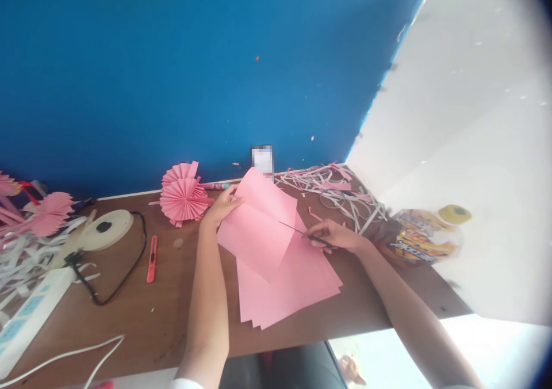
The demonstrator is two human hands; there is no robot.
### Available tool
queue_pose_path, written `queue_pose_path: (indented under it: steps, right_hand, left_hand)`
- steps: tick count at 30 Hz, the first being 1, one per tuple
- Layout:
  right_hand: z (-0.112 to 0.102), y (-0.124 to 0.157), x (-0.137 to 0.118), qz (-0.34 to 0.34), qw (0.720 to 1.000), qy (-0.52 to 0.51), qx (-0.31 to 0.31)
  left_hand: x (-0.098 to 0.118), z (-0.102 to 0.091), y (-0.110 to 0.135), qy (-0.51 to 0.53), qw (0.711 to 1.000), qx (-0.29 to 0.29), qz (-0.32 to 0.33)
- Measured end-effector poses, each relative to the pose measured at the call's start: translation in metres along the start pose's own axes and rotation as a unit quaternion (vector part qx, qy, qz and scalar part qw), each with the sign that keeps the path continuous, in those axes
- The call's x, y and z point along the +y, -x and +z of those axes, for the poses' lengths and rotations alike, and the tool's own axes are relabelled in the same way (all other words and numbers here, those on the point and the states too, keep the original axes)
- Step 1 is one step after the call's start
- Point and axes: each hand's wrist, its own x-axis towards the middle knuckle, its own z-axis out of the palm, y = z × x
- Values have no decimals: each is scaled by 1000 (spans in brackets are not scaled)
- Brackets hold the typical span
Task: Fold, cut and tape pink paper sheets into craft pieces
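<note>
Rosette [186,199] crowds left hand [224,206]; nearer tabletop [170,300] lies free.

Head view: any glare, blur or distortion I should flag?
In the head view, glare washes out the bright patch at lower right; the bottle looks smeared; the right-hand corners darken; pixelation covers an object by the blue wall; scissors and pink sheets are readable.

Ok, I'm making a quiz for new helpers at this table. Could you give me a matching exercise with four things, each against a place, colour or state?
1. scissors
2. box cutter
3. power strip
4. bottle

A. white, at the picture's left edge
B. yellow-capped, towards the right
C. red, lying on the table
D. held in the right hand

Pairs: 1-D, 2-C, 3-A, 4-B
</note>
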Motion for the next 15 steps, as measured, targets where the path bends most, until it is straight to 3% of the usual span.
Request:
queue_pose_path:
  steps: [15]
  right_hand:
    - [2, -1, 0, 8, 1000, -11, -5]
  left_hand:
    - [8, 13, -2, -10, 1000, -6, 7]
